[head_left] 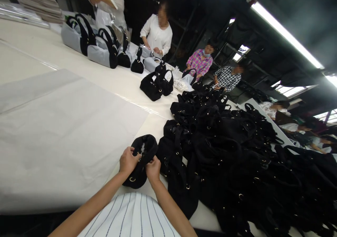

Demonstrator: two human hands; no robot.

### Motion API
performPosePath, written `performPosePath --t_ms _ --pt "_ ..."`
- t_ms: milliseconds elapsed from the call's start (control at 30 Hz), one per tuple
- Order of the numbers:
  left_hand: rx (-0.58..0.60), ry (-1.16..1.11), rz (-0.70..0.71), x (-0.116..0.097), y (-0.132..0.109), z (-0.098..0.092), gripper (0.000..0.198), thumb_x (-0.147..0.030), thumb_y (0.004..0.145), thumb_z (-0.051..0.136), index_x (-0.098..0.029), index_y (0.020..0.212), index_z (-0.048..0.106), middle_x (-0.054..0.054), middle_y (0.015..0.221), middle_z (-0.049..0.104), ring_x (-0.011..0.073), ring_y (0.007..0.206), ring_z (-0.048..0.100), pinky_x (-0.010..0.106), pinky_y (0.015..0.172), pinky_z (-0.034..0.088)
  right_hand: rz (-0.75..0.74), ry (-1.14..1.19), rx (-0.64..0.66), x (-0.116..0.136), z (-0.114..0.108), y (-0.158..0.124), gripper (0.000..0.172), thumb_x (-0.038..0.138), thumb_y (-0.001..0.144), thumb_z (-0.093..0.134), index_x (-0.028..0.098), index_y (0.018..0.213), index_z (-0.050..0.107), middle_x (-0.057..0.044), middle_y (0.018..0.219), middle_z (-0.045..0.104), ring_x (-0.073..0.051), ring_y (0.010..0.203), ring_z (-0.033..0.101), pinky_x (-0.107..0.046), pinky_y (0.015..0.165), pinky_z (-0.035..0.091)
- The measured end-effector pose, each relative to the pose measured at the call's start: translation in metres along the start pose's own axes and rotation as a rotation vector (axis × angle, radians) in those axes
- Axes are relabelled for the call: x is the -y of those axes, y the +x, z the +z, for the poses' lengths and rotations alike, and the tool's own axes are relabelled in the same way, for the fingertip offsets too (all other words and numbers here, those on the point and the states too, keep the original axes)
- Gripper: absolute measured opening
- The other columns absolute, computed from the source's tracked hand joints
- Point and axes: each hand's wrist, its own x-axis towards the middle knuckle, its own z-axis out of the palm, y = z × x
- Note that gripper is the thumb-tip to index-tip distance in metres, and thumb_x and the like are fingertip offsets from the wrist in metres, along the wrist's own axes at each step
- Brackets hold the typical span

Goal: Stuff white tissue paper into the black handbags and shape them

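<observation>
A black handbag (135,179) with a gold ring on its side rests near the table's front edge, its handle arching away from me. My left hand (129,160) grips the bag's left side, thumb over the rim by something pale inside the opening. On the opposite side, my right hand (153,167) has its fingers closed on the bag's edge. Close to the right of that hand lies a heap of similar black handbags (221,135) with gold rings and studs.
A large pale sheet (65,131) covers the table on the left. Two black bags (152,86) stand farther back. Grey-and-black bags (101,53) line the far edge, beside stacked flat sheets (38,2). Several people work along the far side, one in a white top (158,33).
</observation>
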Motion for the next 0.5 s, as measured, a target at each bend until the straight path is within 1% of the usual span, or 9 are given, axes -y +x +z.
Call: performPosePath --t_ms 33,100,167,233,300,367,500 --pt "-0.012 0.004 0.038 0.001 -0.002 -0.002 0.027 -0.033 0.077 0.061 -0.018 0.098 0.053 0.007 0.091 0.065 0.0243 0.089 0.065 0.032 0.079 0.047 0.027 0.025 -0.003 0.000 0.000 0.000 0.015 0.029 0.071 0.062 0.015 0.075 0.063 -0.003 0.066 0.066 -0.016 0.060 0.058 -0.023 0.052 0.043" --pt "-0.024 0.052 0.153 0.001 -0.007 -0.005 0.019 -0.030 0.081 0.058 -0.019 0.096 0.052 0.006 0.092 0.063 0.0233 0.089 0.064 0.032 0.079 0.047 0.016 -0.004 -0.032 0.001 0.001 0.000 0.018 0.031 0.072 0.065 0.014 0.076 0.065 -0.006 0.069 0.070 -0.019 0.063 0.062 -0.024 0.054 0.045" --pt "0.003 0.148 0.265 -0.003 -0.012 -0.008 0.011 -0.027 0.085 0.053 -0.019 0.093 0.051 0.007 0.093 0.062 0.0234 0.088 0.063 0.032 0.077 0.046 -0.047 -0.087 -0.061 0.001 0.002 0.000 0.019 0.033 0.074 0.066 0.014 0.073 0.066 -0.007 0.070 0.071 -0.021 0.066 0.064 -0.026 0.057 0.047" --pt "0.056 0.258 0.318 -0.010 -0.016 -0.009 0.005 -0.022 0.088 0.047 -0.020 0.090 0.050 0.007 0.092 0.060 0.0233 0.085 0.061 0.032 0.072 0.044 -0.095 -0.139 -0.055 0.001 0.003 0.001 0.019 0.033 0.074 0.065 0.014 0.068 0.067 -0.007 0.069 0.071 -0.022 0.068 0.064 -0.027 0.058 0.049" --pt "0.104 0.333 0.338 -0.015 -0.017 -0.009 0.006 -0.016 0.087 0.043 -0.020 0.088 0.048 0.007 0.090 0.058 0.0230 0.083 0.060 0.032 0.070 0.043 -0.105 -0.142 -0.034 0.001 0.003 0.001 0.018 0.030 0.074 0.065 0.014 0.065 0.067 -0.006 0.067 0.070 -0.021 0.066 0.064 -0.028 0.059 0.049" --pt "0.132 0.350 0.349 -0.018 -0.016 -0.009 0.010 -0.011 0.085 0.043 -0.020 0.087 0.047 0.007 0.089 0.056 0.0228 0.084 0.059 0.031 0.070 0.043 -0.109 -0.122 -0.009 0.003 0.003 0.001 0.016 0.027 0.073 0.065 0.014 0.065 0.067 -0.005 0.066 0.070 -0.021 0.065 0.063 -0.028 0.059 0.050" --pt "0.189 0.252 0.404 -0.011 -0.009 -0.010 0.015 -0.007 0.079 0.045 -0.020 0.085 0.045 0.007 0.091 0.054 0.0229 0.086 0.057 0.032 0.075 0.043 -0.117 -0.063 0.064 0.010 -0.003 0.000 0.013 0.026 0.074 0.065 0.015 0.070 0.070 -0.003 0.067 0.068 -0.020 0.065 0.062 -0.028 0.060 0.050"
